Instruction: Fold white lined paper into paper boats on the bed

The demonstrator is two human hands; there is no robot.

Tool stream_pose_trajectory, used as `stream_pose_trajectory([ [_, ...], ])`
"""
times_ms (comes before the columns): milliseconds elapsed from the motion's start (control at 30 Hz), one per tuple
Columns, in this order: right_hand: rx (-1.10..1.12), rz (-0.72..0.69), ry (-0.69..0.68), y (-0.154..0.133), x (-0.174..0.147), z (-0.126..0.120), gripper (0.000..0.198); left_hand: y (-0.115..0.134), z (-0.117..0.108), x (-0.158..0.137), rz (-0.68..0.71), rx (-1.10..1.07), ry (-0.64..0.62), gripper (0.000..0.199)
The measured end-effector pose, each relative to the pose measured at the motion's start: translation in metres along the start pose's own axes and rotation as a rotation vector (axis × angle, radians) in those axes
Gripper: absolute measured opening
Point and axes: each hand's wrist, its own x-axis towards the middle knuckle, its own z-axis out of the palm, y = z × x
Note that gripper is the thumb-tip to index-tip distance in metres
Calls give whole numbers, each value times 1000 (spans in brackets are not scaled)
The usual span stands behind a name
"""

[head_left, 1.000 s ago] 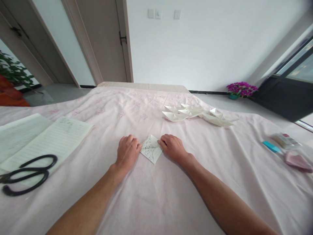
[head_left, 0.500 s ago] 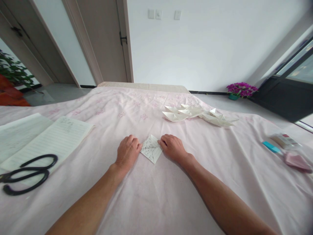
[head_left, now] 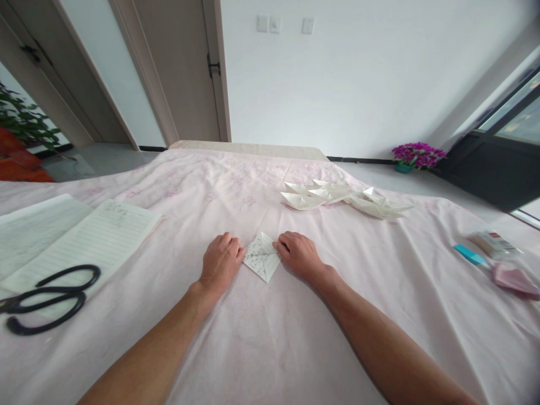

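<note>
A small square of folded paper (head_left: 262,259), covered in handwriting, lies corner-on on the pink cloth between my hands. My left hand (head_left: 222,259) grips its left corner, fingers curled with the thumb side at the edge. At the opposite corner my right hand (head_left: 298,252) pinches the paper with fingers bent inward. Creases run across the square and meet near its middle. The fingertips of both hands are partly hidden. Beyond my right hand sit several folded paper boats (head_left: 306,201), grouped close together.
Black-handled scissors (head_left: 50,304) lie at the left, partly over an open lined notebook (head_left: 105,236). On the right are a blue eraser-like block (head_left: 469,254), a clear packet (head_left: 495,244) and a pink item (head_left: 514,280). The pink floral cloth (head_left: 270,349) is wrinkled.
</note>
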Motion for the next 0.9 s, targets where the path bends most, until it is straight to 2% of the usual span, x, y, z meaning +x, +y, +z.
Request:
stream_pose_trajectory([
  [900,17,-3,-13,1,0,0,28,-7,9,-1,36,-100,84,15],
])
